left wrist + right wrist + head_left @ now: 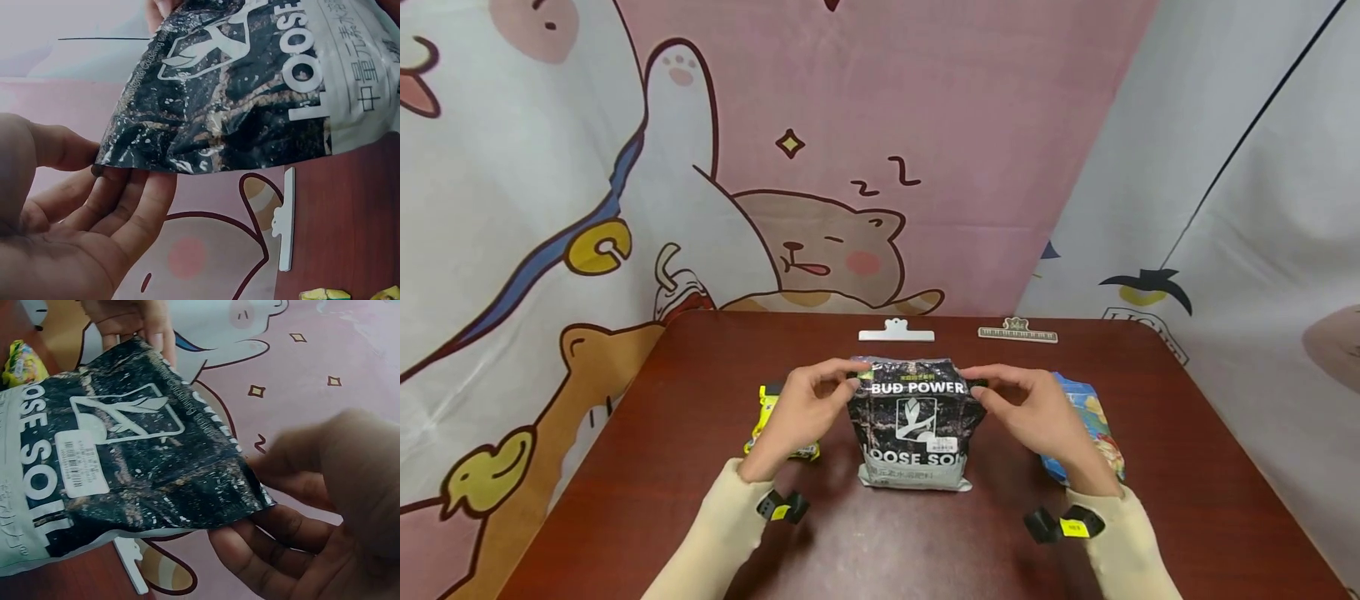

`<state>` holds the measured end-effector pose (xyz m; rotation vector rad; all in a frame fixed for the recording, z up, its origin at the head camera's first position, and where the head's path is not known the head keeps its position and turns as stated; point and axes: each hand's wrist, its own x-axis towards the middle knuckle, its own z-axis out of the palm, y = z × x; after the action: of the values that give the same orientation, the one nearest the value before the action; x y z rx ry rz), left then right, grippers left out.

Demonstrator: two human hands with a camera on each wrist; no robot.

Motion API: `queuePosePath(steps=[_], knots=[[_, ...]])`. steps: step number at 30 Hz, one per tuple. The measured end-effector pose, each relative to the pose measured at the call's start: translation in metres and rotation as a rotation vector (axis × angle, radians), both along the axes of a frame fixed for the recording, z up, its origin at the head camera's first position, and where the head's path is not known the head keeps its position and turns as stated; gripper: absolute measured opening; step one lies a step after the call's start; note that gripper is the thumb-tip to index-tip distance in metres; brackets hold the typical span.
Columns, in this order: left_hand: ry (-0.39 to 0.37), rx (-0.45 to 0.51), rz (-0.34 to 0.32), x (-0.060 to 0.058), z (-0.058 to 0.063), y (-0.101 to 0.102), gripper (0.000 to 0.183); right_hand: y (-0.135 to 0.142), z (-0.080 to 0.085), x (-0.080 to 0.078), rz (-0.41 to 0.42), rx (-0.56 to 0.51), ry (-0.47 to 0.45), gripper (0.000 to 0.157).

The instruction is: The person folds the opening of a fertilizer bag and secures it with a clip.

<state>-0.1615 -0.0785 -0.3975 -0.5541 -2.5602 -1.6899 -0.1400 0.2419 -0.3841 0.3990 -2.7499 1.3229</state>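
Observation:
A black and pale grey bag of loose soil [917, 425], printed "BUD POWER", stands upright on the table between both hands. Its upper left corner is pinched by the left hand [805, 412], thumb on the near side in the left wrist view, with fingers behind the film. At the opposite upper corner, the right hand [1041, 408] pinches the bag between thumb and fingers. The right wrist view shows the bag's black front with a white barcode label [81, 464]. Whether the bag's top is sealed I cannot tell.
Behind the bag lie a white clip [897, 332] and a clip with a piano-key pattern [1017, 332]. A yellow packet [766, 410] is partly hidden by the left hand. Beside the right forearm lies a blue colourful packet [1097, 425]. A printed cloth [985, 125] hangs behind the table [1195, 500].

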Motion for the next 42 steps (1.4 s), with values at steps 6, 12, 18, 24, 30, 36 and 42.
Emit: queuePosePath(steps=[6,12,18,24,30,36,42], knots=[[0.027,-0.013,-0.038,0.002,-0.002,-0.001,0.028,-0.005,-0.005,0.002,0.062,-0.015,0.103,0.037],[0.086,-0.056,-0.073,0.000,-0.007,-0.005,0.036,-0.009,-0.011,-0.001,0.048,0.001,0.205,0.033],[0.157,-0.069,-0.081,-0.001,-0.009,-0.005,0.027,-0.008,-0.013,-0.001,0.049,0.036,0.254,0.028],[0.178,-0.070,-0.105,-0.004,-0.010,-0.006,0.020,-0.006,-0.014,-0.002,0.046,0.055,0.236,0.021],[0.202,-0.094,-0.097,-0.006,-0.014,-0.008,0.014,-0.007,-0.015,-0.002,0.053,0.060,0.223,0.013],[0.224,-0.110,-0.103,-0.007,-0.015,-0.009,0.010,-0.008,-0.015,-0.002,0.024,0.103,0.222,0.011],[0.244,-0.131,-0.134,-0.010,-0.012,-0.008,0.010,-0.010,-0.014,-0.005,0.046,0.135,0.205,0.006]])
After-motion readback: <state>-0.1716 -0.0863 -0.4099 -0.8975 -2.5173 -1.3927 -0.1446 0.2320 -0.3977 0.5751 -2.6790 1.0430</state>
